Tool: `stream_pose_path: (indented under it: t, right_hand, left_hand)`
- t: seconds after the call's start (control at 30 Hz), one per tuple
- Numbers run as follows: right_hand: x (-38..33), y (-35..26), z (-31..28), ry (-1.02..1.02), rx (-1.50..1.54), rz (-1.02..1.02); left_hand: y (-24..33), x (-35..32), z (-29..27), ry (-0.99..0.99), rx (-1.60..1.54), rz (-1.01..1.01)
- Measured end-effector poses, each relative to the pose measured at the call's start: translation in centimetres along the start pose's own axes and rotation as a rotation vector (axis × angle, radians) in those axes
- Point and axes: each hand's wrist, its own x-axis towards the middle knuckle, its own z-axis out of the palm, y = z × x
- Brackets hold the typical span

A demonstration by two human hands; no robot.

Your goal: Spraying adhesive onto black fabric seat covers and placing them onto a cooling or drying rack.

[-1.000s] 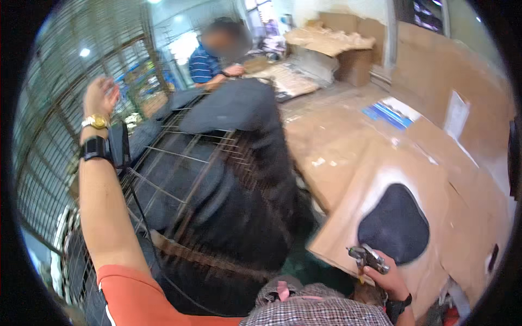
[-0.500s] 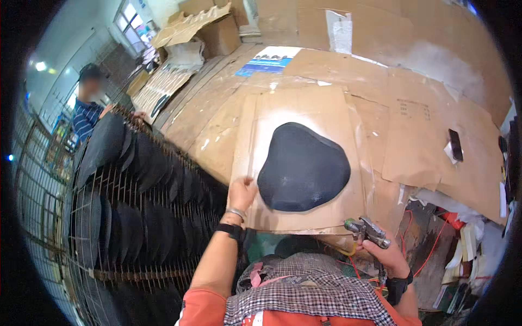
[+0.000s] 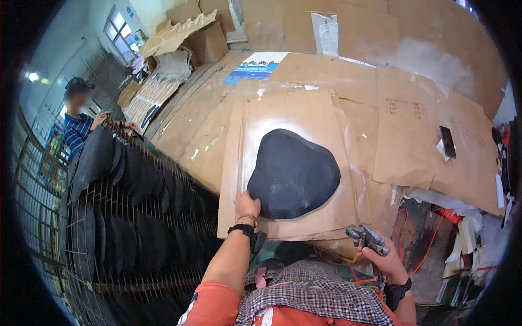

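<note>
The black pad [image 3: 293, 173] lies flat on the cardboard sheet [image 3: 304, 114], just ahead of the left hand [image 3: 247, 205], whose fingers rest on its near edge. The right hand [image 3: 387, 262], gripping a spray gun [image 3: 367, 238], sits farther off, right of the pad.

black pad [image 3: 293, 174]: 1 | spray gun [image 3: 368, 239]: 1 | phone [image 3: 447, 142]: 1 | wire rack [image 3: 125, 228]: 1 | cardboard box [image 3: 209, 44]: 1

Matt black foam pad [image 3: 293, 173] on rough brown cardboard sheet [image 3: 321, 114].
</note>
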Motion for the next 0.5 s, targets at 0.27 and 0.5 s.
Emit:
stream_pose_path:
  t: [0.27,0.5]
  right_hand:
    - [-0.6,0.2,0.2,-0.008,-0.083,-0.009]
    - [-1.0,1.7,0.2,-0.002,-0.083,-0.072]
  left_hand:
    - [1.7,1.3,-0.7,-0.108,-0.269,0.079]
    - [5.3,6.8,-4.1,-0.717,-1.546,-0.385]
